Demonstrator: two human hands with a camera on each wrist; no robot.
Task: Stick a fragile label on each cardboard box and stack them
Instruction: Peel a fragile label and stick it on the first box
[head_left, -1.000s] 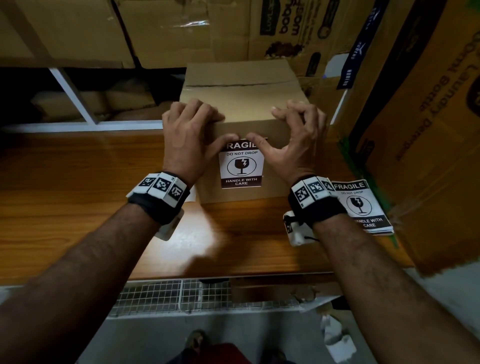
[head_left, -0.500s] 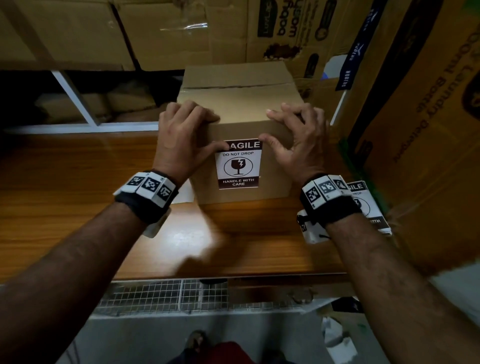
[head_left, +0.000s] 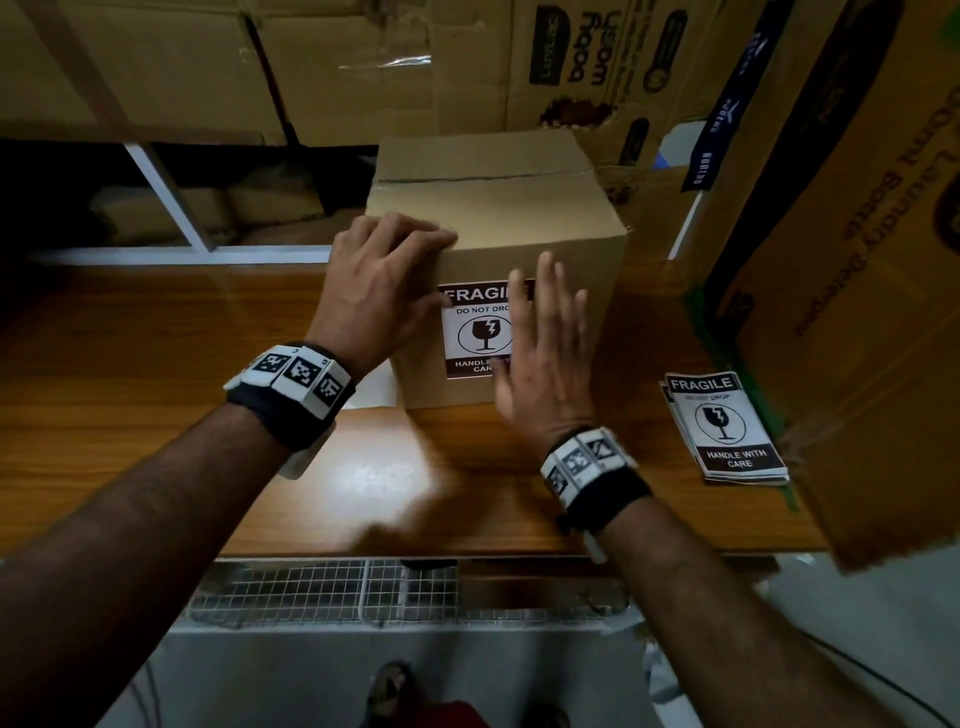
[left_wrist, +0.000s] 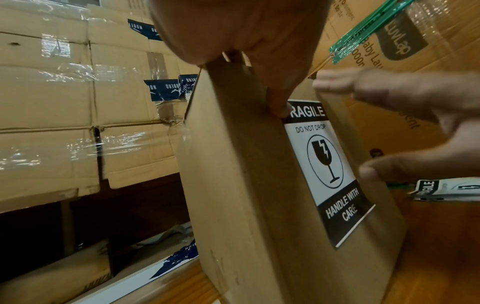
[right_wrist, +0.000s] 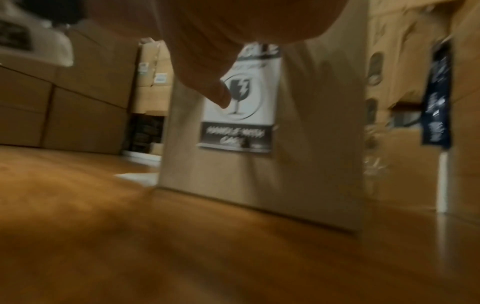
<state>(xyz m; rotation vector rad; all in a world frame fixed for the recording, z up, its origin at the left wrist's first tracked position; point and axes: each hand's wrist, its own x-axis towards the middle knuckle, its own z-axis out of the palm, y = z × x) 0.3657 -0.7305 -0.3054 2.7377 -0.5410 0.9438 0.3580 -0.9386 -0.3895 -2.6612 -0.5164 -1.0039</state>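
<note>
A plain cardboard box (head_left: 498, 208) stands on the wooden table (head_left: 130, 415), with a black-and-white fragile label (head_left: 475, 332) stuck on its near face (left_wrist: 259, 205). My left hand (head_left: 384, 280) lies over the box's top front edge, fingers on the lid and thumb (left_wrist: 279, 107) pressing the label's upper left corner. My right hand (head_left: 545, 353) is flat with straight fingers in front of the label's right half; whether it touches the label I cannot tell. In the blurred right wrist view the label (right_wrist: 239, 102) shows behind my thumb.
A stack of spare fragile labels (head_left: 722, 426) lies on the table at the right. Large printed cartons (head_left: 857, 260) lean close on the right, and taped cartons (head_left: 311, 67) fill the back. A white backing sheet (head_left: 376, 387) lies left of the box. Wire mesh (head_left: 322, 592) runs under the table edge.
My right hand left the box's top edge, came down and leftwards, and flattened in front of the label. The left hand kept its place with the thumb on the label corner.
</note>
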